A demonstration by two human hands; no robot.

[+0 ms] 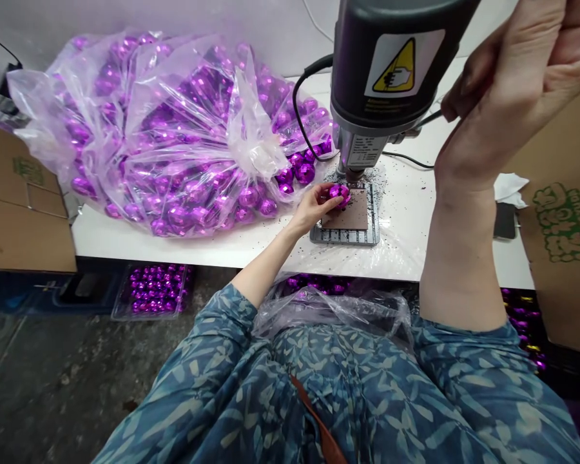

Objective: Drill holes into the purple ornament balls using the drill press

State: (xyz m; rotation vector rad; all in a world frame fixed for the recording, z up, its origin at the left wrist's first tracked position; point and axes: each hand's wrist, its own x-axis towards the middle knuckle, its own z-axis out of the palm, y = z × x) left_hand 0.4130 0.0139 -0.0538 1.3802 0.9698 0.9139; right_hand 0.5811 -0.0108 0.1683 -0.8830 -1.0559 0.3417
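My left hand pinches a shiny purple faceted ball. The ball sits over a square brown board on the slotted metal base of a bench drill press. Just above the ball is the drill's chuck; its tip is hard to make out. High on the right, my right hand has its fingers curled at the end of the press's lever, and the grip itself is mostly hidden behind them.
A big clear plastic bag of purple balls fills the table's left side. Dark chips litter the white table. Cardboard boxes flank both ends. A clear tub of balls stands below; a phone lies at right.
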